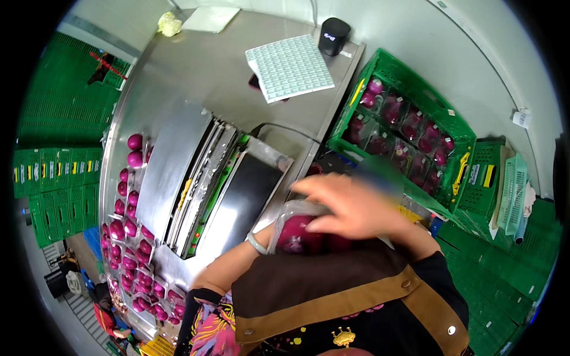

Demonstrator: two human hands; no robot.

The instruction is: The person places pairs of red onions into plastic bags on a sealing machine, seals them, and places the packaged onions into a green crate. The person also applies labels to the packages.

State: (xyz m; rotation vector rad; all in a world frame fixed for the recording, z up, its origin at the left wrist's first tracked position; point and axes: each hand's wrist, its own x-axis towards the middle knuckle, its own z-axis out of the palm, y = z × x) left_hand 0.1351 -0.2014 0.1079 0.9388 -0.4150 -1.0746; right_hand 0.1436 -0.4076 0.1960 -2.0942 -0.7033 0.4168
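Note:
A pack of red onions [296, 233] in clear plastic is close against the brown apron at my chest. My left forearm, with a pale bangle, reaches to the pack's left side; the left hand [268, 235] is mostly hidden behind it, so its grip does not show. Over the pack's upper right is my right hand [349, 204], blurred, fingers apart; whether its fingertips touch the plastic is unclear. Just left of the pack stands a film wrapping machine [242, 200] with a dark plate and rollers. More packs of red onions [129, 262] lie along the steel table's left side.
Packed red onions fill a green plastic crate [461, 122] at right. On the steel table [200, 66] are a label sheet [291, 66], a black cylindrical device [334, 38] and a pale vegetable [169, 24]. Stacked green crates [67, 173] stand beyond; another person [104, 311] is at lower left.

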